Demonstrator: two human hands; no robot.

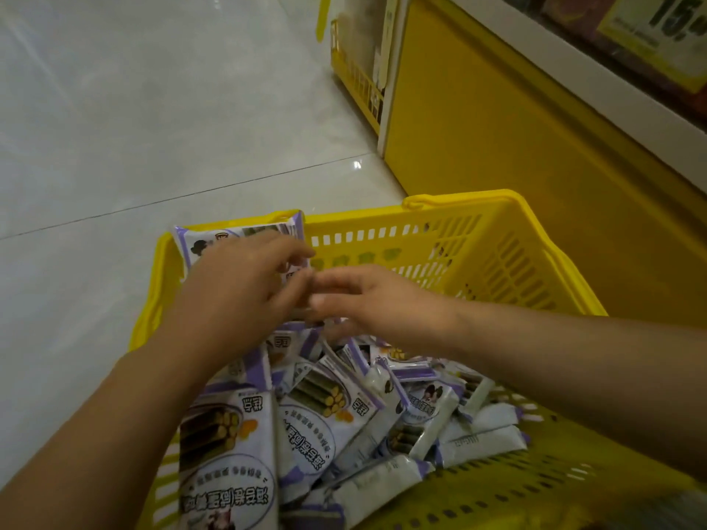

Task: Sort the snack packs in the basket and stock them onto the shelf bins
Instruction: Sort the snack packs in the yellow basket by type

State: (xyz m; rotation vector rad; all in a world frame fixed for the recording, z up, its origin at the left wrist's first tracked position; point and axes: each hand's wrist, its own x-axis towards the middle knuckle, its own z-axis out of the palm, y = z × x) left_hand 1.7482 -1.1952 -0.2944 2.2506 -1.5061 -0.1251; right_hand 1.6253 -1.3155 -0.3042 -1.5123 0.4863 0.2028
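The left hand (237, 288) lies over the face of an upright snack pack (233, 233). Its fingers are bent and spread towards the right, but blur hides whether they grip the pack or only rest on it. The right hand (377, 300) reaches in from the right with its fingers stretched out fairly straight. Its fingertips meet those of the left hand just above the pile. They are smeared too, so I cannot tell if they pinch anything.

The upright pack is white with purple edges. It stands in the far left corner of the yellow basket (470, 200), leaning on the far wall with its top edge just above the rim. Below both wrists, the loose snack packs (321, 418) fill the near half of the basket. They overlap at all angles, and the larger ones, printed with dark rolled sticks, lie towards the near left corner. Slim white single sticks (482, 441) lie towards the right wall. The far right part of the basket shows its bare slotted walls.

The basket sits on a pale tiled floor (153, 109). Just beyond its far right corner rises the yellow base of a shelf unit (478, 128). A second yellow basket (355, 78) stands at the far end of that unit. A yellow price label (658, 32) shows on the shelf at the top right.
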